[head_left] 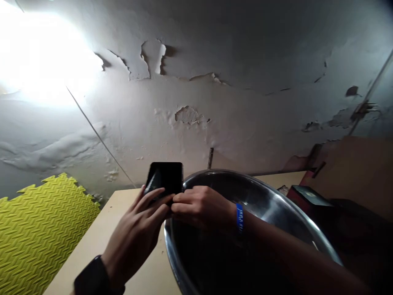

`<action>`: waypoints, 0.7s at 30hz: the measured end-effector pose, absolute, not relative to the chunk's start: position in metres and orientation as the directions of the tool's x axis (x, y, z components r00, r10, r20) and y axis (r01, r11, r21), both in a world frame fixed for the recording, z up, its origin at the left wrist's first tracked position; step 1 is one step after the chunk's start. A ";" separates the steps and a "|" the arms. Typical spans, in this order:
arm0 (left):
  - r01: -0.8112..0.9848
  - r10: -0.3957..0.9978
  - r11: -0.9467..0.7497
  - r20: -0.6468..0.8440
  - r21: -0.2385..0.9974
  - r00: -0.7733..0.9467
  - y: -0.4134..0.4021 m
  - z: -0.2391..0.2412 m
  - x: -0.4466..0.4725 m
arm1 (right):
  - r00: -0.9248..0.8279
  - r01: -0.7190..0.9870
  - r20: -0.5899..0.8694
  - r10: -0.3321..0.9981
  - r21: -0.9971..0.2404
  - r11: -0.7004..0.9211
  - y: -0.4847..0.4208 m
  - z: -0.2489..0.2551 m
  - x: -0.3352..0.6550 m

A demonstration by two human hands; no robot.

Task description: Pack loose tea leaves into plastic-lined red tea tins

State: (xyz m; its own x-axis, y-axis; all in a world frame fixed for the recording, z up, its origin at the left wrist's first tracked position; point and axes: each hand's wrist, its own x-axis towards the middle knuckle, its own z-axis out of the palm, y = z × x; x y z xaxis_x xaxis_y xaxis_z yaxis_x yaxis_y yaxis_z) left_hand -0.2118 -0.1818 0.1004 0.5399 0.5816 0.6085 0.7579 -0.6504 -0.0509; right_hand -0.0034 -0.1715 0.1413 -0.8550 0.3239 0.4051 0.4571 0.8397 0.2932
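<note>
A black phone with a dark screen is held up over the far rim of a large steel bowl. My left hand, with a black watch on its wrist, wraps its fingers around the phone's lower left edge. My right hand, wearing a blue wristband, reaches across the bowl and pinches the phone's lower right corner. Both hands are closed on the phone.
The bowl stands on a beige table against a wall with peeling paint. A yellow-green foam mat lies at the left. A dark box sits to the right of the bowl. Bright light glares at the upper left.
</note>
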 end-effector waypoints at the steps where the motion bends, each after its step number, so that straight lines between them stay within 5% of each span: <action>1: 0.726 0.570 -0.686 0.585 -0.048 0.577 -0.176 0.100 -0.194 | -0.832 0.498 0.421 0.360 0.283 0.820 -0.172 0.139 0.016; 12: 0.372 0.372 -0.926 0.324 0.065 0.870 -0.029 0.019 -0.007 | -0.479 0.873 0.351 0.804 0.094 0.479 -0.092 0.025 0.176; 21: 0.440 0.543 -0.838 0.429 0.322 0.721 -0.018 -0.010 0.001 | -0.378 0.917 0.205 0.903 -0.054 0.396 -0.093 0.020 0.177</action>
State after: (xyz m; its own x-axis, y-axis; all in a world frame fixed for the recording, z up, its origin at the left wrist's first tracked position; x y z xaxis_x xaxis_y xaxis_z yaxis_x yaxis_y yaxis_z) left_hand 0.0008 -0.0181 -0.0104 0.7214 0.5433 0.4293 0.4398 -0.8384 0.3220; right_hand 0.1774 -0.0929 0.0203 -0.3782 0.9028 0.2047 0.9166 0.3962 -0.0537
